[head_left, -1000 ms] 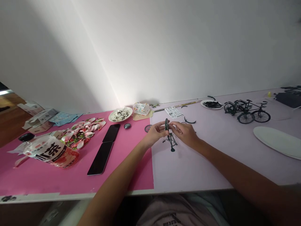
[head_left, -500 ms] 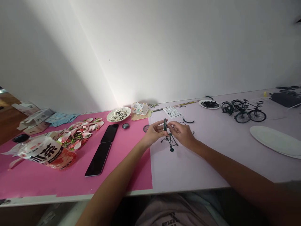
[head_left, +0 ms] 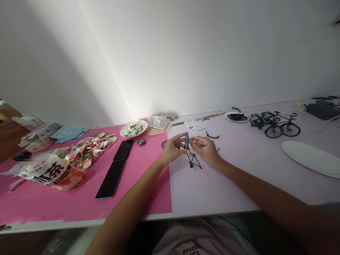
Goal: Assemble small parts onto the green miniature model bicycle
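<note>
Over the pale part of the table, my left hand [head_left: 174, 150] grips a small dark-green model bicycle, partly assembled, around its spoked wheel [head_left: 187, 141]. The thin frame [head_left: 196, 163] of the bicycle hangs below the fingers, its rods pointing down and towards me. My right hand [head_left: 206, 150] is closed in a pinch against the right side of that wheel; whatever lies between its fingertips is too small to make out. A loose wheel [head_left: 164, 144] rests on the table just left of my left hand. Behind my right hand lies a black curved part [head_left: 212, 136].
Printed parts sheet [head_left: 194, 126] and a plate [head_left: 227, 115] of black pieces are at the back. Assembled model bicycles [head_left: 283, 126] stand right, near white oval plates [head_left: 310, 157]. Leftward are a folding phone [head_left: 111, 179], petals [head_left: 91, 148], a bowl [head_left: 145, 124] and a bottle [head_left: 53, 173].
The model bicycle has been turned between my hands: its wheel shows more of its face and the frame's rods now point differently. Both hands stay in nearly the same place.
</note>
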A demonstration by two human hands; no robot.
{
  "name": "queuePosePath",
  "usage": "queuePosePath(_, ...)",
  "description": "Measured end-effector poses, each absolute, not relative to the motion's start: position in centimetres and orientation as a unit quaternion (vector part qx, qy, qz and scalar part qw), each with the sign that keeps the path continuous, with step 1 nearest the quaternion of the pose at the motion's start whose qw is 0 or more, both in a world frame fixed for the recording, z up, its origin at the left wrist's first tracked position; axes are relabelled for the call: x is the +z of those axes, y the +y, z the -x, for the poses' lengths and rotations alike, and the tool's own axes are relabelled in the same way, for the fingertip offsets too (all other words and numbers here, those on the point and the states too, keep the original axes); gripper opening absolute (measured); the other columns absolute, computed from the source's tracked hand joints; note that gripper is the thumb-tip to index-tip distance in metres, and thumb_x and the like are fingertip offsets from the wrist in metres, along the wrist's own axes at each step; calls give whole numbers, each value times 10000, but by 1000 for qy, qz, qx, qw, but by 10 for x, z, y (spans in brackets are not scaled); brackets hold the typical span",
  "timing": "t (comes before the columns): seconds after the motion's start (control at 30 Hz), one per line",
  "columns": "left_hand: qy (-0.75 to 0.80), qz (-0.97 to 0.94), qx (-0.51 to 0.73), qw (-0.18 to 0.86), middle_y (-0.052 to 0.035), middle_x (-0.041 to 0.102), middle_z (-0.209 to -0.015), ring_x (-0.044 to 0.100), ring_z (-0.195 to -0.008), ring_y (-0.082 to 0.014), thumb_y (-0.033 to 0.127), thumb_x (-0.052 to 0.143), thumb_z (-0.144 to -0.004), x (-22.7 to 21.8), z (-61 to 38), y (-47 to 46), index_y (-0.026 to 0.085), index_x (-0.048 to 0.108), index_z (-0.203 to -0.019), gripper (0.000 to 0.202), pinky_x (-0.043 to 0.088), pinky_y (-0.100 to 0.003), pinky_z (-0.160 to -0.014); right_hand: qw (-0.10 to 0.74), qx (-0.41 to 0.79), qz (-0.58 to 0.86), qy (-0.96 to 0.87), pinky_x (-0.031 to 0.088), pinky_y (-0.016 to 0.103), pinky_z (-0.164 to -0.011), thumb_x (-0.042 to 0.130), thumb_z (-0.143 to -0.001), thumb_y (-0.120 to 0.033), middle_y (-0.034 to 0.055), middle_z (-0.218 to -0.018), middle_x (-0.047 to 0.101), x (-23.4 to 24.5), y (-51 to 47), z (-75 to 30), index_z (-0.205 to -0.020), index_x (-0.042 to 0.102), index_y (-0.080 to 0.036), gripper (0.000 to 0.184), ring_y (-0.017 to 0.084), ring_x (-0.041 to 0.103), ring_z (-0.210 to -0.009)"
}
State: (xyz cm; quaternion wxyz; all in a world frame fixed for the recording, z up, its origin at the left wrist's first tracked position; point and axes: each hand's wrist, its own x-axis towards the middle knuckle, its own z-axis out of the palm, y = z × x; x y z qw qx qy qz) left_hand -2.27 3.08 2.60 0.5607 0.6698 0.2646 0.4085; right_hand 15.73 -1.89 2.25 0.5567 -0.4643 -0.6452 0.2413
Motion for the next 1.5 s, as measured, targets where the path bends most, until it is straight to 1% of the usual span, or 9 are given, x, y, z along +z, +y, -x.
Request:
queuePosePath(0.57, 296, -713, 419, 478, -131, 754, -1167, 638, -792, -160, 317, 986, -536, 33, 25, 25, 225, 615, -1411, 955, 475, -317, -780, 558, 240, 466, -644, 300, 258, -491, 616, -888, -595, -74, -542, 315, 20, -19, -157, -908, 714, -178, 429, 107, 306, -492)
queuePosePath(0.77, 282, -673, 415, 544, -159, 722, -1231, 689, -811, -182, 315, 988, -544, 24, 25, 32, 216, 581, -1426, 977, 518, -330, -768, 565, 273, 462, -626, 272, 259, -472, 635, -878, -622, -75, -541, 304, 22, -19, -154, -897, 706, -190, 438, 108, 299, -485)
queuePosePath(0.87, 265, -641, 433, 576, -161, 719, -1208, 708, -844, -201, 339, 991, -548, 22, 24, 34, 196, 568, -1407, 968, 544, -368, -803, 568, 310, 463, -606, 259, 254, -451, 627, -892, -615, -67, -539, 381, 25, -21, -153, -930, 668, -199, 421, 108, 319, -475)
queuePosePath(0.93, 269, -625, 447, 581, -157, 714, -1197, 710, -855, -201, 352, 994, -543, 24, 24, 34, 185, 559, -1382, 960, 557, -381, -816, 561, 325, 463, -604, 249, 250, -444, 594, -916, -608, -59, -552, 416, 27, -23, -153, -914, 637, -204, 406, 106, 320, -473)
queuePosePath(1.07, 321, -589, 490, 556, -129, 716, -1149, 708, -880, -196, 359, 996, -539, 31, 25, 31, 174, 532, -1346, 949, 563, -364, -817, 535, 347, 444, -629, 237, 250, -455, 519, -956, -587, -64, -561, 335, 29, -27, -154, -813, 597, -215, 407, 108, 296, -491)
queuePosePath(1.17, 358, -563, 512, 541, -94, 723, -1073, 701, -880, -193, 360, 983, -566, 33, 26, 31, 176, 523, -1317, 899, 555, -351, -808, 504, 363, 437, -650, 248, 251, -468, 595, -918, -559, -72, -559, 316, 26, -27, -154, -790, 580, -221, 361, 109, 287, -500)
queuePosePath(1.27, 380, -542, 517, 543, -83, 717, -1027, 695, -893, -199, 345, 983, -562, 33, 26, 32, 164, 524, -1278, 870, 547, -362, -830, 481, 338, 447, -674, 262, 256, -487, 643, -888, -539, -64, -559, 356, 20, -24, -153, -772, 622, -209, 350, 109, 304, -510)
queuePosePath(1.37, 400, -543, 516, 528, -101, 711, -1050, 688, -958, -228, 343, 977, -571, 32, 25, 32, 163, 526, -1259, 842, 537, -379, -857, 481, 308, 467, -675, 253, 259, -489, 636, -887, -554, -58, -559, 360, 15, -20, -154, -779, 674, -196, 377, 109, 298, -515)
queuePosePath(1.5, 485, -566, 503, 438, -162, 668, -1197, 617, -1153, -290, 347, 948, -619, 29, 22, 33, 161, 541, -1237, 763, 503, -383, -899, 481, 293, 485, -669, 254, 264, -493, 634, -876, -602, -55, -553, 358, 12, -17, -155, -826, 725, -184, 431, 113, 297, -520)
